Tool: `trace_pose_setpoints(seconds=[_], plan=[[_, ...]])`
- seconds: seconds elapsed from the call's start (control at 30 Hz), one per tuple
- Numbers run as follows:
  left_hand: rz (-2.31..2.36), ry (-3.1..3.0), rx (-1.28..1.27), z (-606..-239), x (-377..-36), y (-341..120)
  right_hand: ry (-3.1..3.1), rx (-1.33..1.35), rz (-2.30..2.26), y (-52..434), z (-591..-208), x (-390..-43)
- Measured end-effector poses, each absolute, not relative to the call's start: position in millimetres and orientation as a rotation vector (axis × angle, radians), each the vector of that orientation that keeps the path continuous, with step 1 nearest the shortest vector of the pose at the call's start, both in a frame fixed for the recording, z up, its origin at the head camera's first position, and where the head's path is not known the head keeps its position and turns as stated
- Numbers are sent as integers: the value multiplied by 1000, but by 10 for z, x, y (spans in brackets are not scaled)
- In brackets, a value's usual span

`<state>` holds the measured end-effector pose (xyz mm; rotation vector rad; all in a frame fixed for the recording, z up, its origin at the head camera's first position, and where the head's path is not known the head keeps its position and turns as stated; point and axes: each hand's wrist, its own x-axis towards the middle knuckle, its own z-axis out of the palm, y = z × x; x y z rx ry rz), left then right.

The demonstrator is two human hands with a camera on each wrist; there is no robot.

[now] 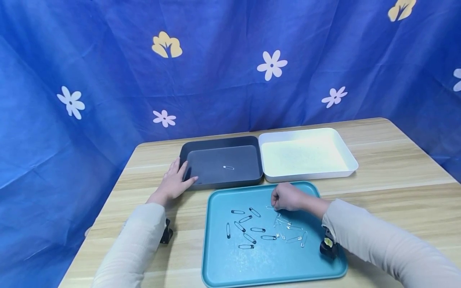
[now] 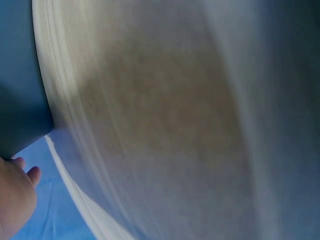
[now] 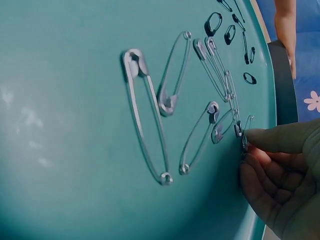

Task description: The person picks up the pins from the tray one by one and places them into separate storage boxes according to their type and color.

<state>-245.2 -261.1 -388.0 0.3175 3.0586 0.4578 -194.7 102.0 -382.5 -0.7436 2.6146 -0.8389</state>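
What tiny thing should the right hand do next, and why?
Maybe the right hand should lift the silver pin it pinches toward the dark tray, because another silver pin already lies there and the left hand rests at that tray's edge.

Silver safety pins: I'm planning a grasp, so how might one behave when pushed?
A silver safety pin likely stays stiff, being metallic-looking wire. It is probably light, as the wire is thin. Lying flat on the smooth tray, it may slide rather than roll.
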Motion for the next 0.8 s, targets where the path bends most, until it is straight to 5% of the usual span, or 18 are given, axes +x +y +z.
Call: trace_pose_setpoints(seconds=[0.8], plan=[[430, 3054, 303, -3859, -2439, -2595, 2446, -645, -1005, 1023, -3813, -2006]])
